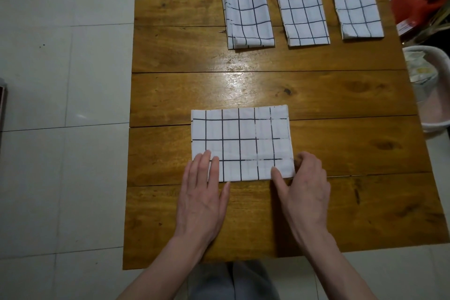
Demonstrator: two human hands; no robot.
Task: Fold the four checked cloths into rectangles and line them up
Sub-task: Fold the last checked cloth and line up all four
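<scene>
My left fingers (214,165) lie straight and flat, close together, pressing the near left corner of the wide folded cloth (241,143); the left hand (203,192) holds nothing. My right hand (304,182) sits at the cloth's near right corner, thumb on top of the fabric and the other fingers curled at the corner's edge, pinching it. This cloth is a white rectangle with dark checks, lying flat with its long side across me, toward the near edge of the wooden table (170,80), roughly midway between its left and right edges.

Three more folded checked cloths stand in a row along the far edge, apart from one another: one (248,17) near the middle, one (303,14) right of it, one (358,12) by the far right corner.
</scene>
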